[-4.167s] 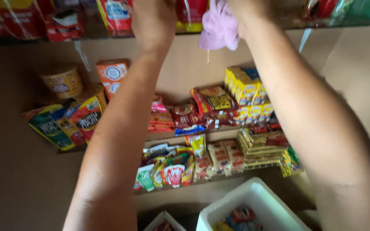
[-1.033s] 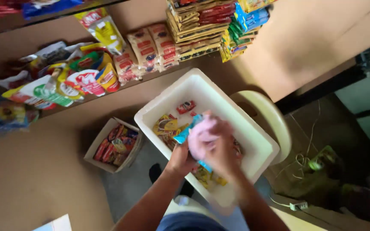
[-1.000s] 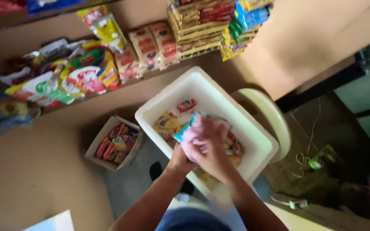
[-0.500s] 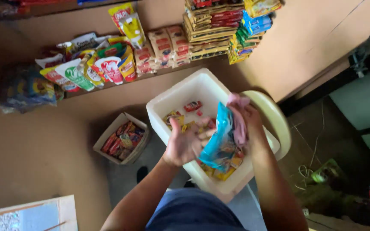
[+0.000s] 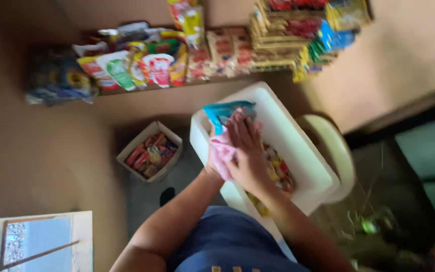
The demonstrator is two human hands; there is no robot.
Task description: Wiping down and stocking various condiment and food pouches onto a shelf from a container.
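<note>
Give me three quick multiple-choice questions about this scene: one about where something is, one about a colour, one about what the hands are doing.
1. Where is the small cardboard box of packets?
A. On the shelf
B. On the floor left of the white tub
C. Inside the white tub

2. What colour is the cloth?
A. Pink
B. Green
C. Black

3. What does the right hand do?
A. Hangs free
B. Presses on the cloth and blue packet
C. Grips the shelf

Answers:
1 B, the cardboard box sits on the floor beside the white tub.
2 A, the cloth is pink.
3 B, the right hand lies flat on cloth and blue packet; the left hand is mostly hidden beneath.
</note>
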